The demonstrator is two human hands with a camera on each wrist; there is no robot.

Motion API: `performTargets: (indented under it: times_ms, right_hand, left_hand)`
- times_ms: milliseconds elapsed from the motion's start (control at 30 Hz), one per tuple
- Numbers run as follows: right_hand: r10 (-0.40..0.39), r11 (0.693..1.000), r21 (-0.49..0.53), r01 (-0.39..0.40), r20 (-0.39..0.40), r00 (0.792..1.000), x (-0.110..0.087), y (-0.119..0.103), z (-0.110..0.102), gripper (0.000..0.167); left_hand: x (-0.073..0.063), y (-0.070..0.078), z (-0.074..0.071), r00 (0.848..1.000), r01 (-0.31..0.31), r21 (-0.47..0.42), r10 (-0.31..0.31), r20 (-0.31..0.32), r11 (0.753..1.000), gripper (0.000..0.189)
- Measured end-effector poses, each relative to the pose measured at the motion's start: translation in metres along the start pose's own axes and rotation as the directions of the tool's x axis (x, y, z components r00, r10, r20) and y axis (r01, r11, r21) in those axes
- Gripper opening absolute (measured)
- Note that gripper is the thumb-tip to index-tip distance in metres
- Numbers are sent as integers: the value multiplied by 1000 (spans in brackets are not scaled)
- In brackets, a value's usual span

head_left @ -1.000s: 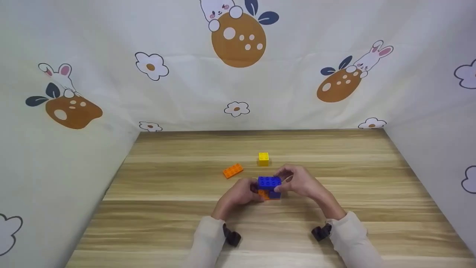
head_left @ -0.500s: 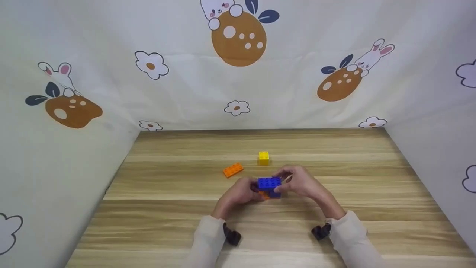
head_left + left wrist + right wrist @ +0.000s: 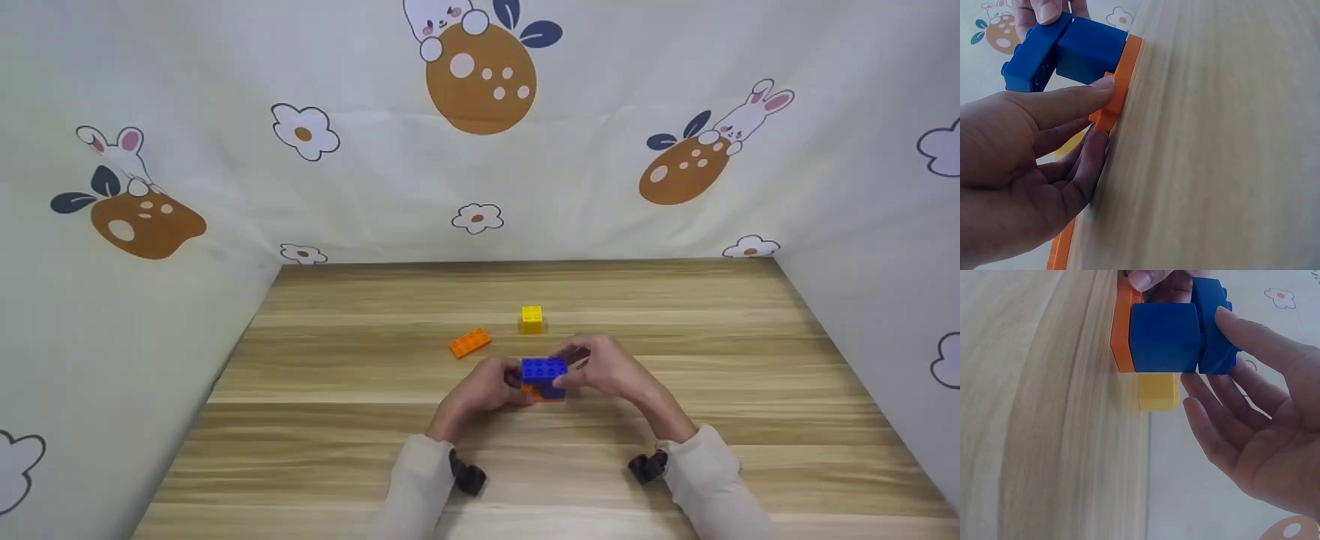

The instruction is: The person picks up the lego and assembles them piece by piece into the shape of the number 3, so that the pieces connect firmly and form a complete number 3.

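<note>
An orange flat toy brick [image 3: 1120, 84] lies on the wooden table, and my left hand [image 3: 489, 386] pinches its left end between thumb and fingers. A blue cube-shaped brick [image 3: 1163, 337] stands on the orange brick's right part. My right hand [image 3: 606, 367] holds a longer blue flat brick [image 3: 544, 369], studs up, by its right end. This flat brick sits over the blue cube, overhanging it to the left. In the left wrist view it looks slightly tilted against the cube's top; a thin gap shows in the right wrist view.
A yellow brick [image 3: 532, 319] stands behind the hands on the table [image 3: 337, 450]. Another orange flat brick [image 3: 470, 343] lies to its left, nearer the left hand. A patterned cloth [image 3: 390, 165] hangs around the table's back and sides.
The blue flat brick has come down slightly towards the blue cube with my right hand. My left hand keeps its grip on the orange brick in the same place.
</note>
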State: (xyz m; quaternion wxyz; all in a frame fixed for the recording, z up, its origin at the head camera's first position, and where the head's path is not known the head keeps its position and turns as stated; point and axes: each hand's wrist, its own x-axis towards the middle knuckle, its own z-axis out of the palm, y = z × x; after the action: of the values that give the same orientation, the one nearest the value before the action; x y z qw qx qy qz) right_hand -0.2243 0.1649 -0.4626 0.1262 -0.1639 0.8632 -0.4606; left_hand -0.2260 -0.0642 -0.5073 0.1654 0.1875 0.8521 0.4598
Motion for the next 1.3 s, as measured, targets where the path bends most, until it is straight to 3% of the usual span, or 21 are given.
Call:
performTargets:
  times_ms: [767, 967, 1300]
  right_hand:
    - [-21, 999, -24, 21, 1, 1000, 3, 2, 2, 36]
    - [28, 999, 29, -28, 16, 999, 6, 5, 2, 38]
    - [73, 997, 23, -74, 24, 997, 9, 13, -1, 41]
  left_hand:
    - [2, -1, 1, 999, 34, 21, -34, -11, 999, 26]
    - [0, -1, 0, 1000, 11, 9, -11, -6, 1000, 29]
    - [1, 1, 1, 1000, 29, 21, -29, -7, 999, 30]
